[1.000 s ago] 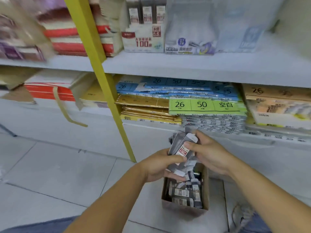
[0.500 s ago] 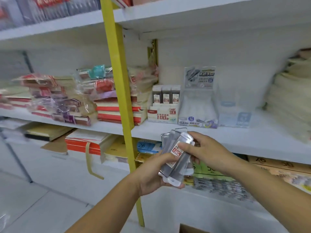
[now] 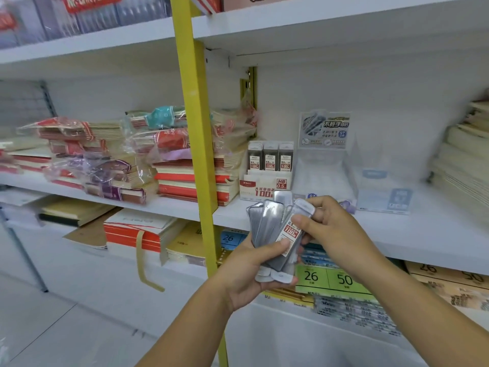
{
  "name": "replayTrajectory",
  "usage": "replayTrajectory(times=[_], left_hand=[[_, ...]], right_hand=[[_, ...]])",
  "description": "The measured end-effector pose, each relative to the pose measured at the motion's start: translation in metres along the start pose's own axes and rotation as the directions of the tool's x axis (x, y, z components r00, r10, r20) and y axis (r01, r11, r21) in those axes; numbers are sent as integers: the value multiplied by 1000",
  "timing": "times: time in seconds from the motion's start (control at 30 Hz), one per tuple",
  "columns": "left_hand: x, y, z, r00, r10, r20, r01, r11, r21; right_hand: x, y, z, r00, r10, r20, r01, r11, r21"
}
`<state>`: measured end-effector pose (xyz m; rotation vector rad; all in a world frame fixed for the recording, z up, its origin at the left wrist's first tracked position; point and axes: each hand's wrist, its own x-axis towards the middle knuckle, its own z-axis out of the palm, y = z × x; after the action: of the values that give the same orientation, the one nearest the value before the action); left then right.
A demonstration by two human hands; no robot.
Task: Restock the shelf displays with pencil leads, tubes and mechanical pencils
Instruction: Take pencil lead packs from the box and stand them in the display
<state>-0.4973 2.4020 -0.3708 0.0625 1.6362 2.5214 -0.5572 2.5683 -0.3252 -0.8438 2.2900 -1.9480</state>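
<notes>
Lead packs (image 3: 267,226) lifted nearer display (image 3: 264,186), left hand (image 3: 246,274) gripping them, right hand (image 3: 341,231) fingers (image 3: 321,207) seemingly pinching one

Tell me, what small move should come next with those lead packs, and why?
Probably slide the front pack free with the right hand and lift it toward the display box. The left hand holds a fan of packs, the right hand pinches the front one, and the box on the shelf just beyond holds three matching packs.
</notes>
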Motion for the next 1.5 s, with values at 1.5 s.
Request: replayTrajectory(times=[1.5], left_hand=[[15, 50, -40, 940, 299, -163, -302, 953, 9]], right_hand=[[109, -57, 10, 938, -347, 12, 287, 755, -590]])
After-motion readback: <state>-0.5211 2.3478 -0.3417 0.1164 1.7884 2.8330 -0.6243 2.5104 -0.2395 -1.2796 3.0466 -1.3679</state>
